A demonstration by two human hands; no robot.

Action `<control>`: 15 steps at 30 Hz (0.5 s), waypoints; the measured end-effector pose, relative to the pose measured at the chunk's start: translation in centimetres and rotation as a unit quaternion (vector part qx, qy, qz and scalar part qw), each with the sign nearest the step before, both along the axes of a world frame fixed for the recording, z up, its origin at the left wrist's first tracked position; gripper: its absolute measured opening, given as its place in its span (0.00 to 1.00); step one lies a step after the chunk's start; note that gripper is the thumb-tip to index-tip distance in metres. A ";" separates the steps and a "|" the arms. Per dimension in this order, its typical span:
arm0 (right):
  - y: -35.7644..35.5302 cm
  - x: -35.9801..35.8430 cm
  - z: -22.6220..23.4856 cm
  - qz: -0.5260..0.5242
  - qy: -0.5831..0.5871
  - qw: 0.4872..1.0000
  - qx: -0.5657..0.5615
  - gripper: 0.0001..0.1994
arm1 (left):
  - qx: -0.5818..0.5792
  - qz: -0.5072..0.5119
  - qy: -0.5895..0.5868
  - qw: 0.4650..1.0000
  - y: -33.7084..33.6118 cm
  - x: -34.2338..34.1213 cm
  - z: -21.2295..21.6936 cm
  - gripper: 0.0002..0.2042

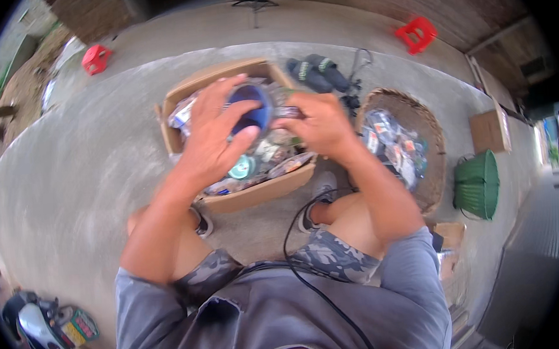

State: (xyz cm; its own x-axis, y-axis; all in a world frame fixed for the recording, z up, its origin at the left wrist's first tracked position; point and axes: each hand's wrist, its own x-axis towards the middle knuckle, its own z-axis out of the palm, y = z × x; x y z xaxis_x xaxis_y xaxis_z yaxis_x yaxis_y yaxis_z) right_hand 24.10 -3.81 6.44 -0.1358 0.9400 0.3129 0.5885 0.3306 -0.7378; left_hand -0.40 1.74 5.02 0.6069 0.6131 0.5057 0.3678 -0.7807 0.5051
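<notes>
Over an open cardboard box (261, 194), my left hand (215, 130) curls round a blue cup-like container (259, 116) whose open mouth faces up toward me. My right hand (324, 123) pinches a small dark piece (288, 112) against the container's right side. Whether that piece is a handle or a separate thing, I cannot tell. Below both hands, the box is filled with plastic-wrapped packets (292, 166) and a round teal lid-like item (242, 167). Some of the contents are hidden by my hands.
Right of the box stands a wicker basket (438, 144) of clear-wrapped packets (394, 140), with dark slippers (318, 73) behind. Farther right are a green basket (477, 185) and a cardboard box (489, 130). Red stools (96, 59) stand at the back. A black cable (290, 238) crosses my lap.
</notes>
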 end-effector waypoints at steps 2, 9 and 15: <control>0.1 0.9 -0.1 0.037 -0.052 0.995 0.073 0.16 | -0.008 -0.056 0.002 0.998 0.8 -0.7 0.1 0.17; 0.8 0.1 0.0 0.020 -0.127 0.984 0.127 0.16 | -0.014 -0.001 -0.085 0.996 3.4 -0.2 -1.8 0.06; 1.6 1.0 0.4 -0.033 -0.048 0.993 0.101 0.15 | -0.052 0.010 -0.169 0.984 2.8 -0.2 -1.1 0.09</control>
State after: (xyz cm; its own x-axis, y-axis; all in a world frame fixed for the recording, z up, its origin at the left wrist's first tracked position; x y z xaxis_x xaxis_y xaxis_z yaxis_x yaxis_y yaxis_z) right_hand 25.10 -2.26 6.88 -0.1134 0.8675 0.4843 0.6786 0.4237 -0.6000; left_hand -0.57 4.58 3.90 0.4011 0.6824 0.6111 0.1796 -0.7127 0.6781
